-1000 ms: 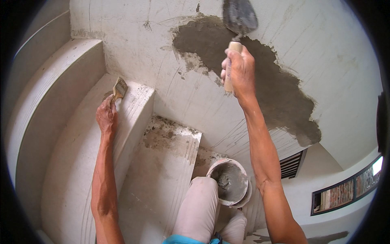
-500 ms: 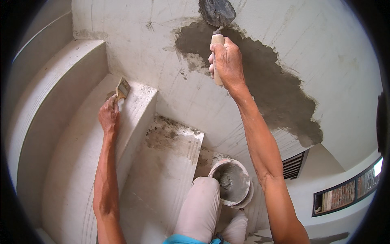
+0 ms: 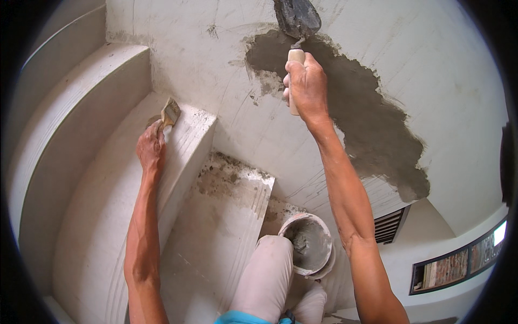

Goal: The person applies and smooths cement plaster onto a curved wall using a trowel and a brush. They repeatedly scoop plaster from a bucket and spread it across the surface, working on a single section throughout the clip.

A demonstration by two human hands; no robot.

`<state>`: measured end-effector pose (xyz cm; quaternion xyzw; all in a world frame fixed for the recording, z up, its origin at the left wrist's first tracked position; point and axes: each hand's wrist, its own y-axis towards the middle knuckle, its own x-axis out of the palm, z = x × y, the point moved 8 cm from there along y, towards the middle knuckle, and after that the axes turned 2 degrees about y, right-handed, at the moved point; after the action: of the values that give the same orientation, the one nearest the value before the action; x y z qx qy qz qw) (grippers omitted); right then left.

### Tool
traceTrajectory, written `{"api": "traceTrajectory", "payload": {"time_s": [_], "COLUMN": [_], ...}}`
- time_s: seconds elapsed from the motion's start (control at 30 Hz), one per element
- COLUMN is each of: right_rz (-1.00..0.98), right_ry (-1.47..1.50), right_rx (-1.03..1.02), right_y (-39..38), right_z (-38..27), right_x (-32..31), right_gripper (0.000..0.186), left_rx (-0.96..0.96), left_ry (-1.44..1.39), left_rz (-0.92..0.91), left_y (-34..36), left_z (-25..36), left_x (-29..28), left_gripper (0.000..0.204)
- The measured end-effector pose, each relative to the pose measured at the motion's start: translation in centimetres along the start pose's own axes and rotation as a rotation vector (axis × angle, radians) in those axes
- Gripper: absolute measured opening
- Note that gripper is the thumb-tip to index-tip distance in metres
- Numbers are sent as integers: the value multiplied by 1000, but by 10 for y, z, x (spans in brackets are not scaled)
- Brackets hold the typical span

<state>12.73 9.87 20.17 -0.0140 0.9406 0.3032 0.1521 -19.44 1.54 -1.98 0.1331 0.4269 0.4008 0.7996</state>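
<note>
My right hand (image 3: 308, 89) is closed round the pale handle of a trowel (image 3: 298, 19). The dark blade lies at the upper end of a grey wet mortar patch (image 3: 372, 119) on the white wall; whether it touches the wall I cannot tell. Further left, my left hand (image 3: 151, 144) grips a flat paintbrush (image 3: 171, 112) by its handle, bristles pointing up and away from me, over a pale stair step. The left fingertips are partly hidden behind the hand. Beside my knee stands a bucket (image 3: 285, 225) with grey mortar (image 3: 310, 243) inside.
Curved pale steps (image 3: 86, 129) rise on the left, and a lower step (image 3: 216, 216) has dark mortar splashes near the wall. A slatted dark vent (image 3: 389, 224) and a framed opening (image 3: 442, 272) lie at the lower right. My trousered leg (image 3: 264, 270) is against the bucket.
The view has shifted slightly, so the wall patch and steps sit a little further right. Both hands keep their holds, and the trowel stays near the patch's upper end.
</note>
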Motion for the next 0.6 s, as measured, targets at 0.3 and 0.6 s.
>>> {"api": "traceTrajectory", "payload": {"time_s": [0.3, 0.6], "right_rz": [-56, -45], "right_ry": [-73, -174], "right_rx": [7, -115], "right_y": [0, 3], "right_z": [3, 5], "right_x": [19, 7], "right_gripper": [22, 22], "left_rx": [18, -15], "left_ry": [-14, -23], "left_rz": [-9, -31], "left_y": [1, 1], "left_z": [-8, -5], "left_x": [5, 5], "left_gripper": [26, 27]}}
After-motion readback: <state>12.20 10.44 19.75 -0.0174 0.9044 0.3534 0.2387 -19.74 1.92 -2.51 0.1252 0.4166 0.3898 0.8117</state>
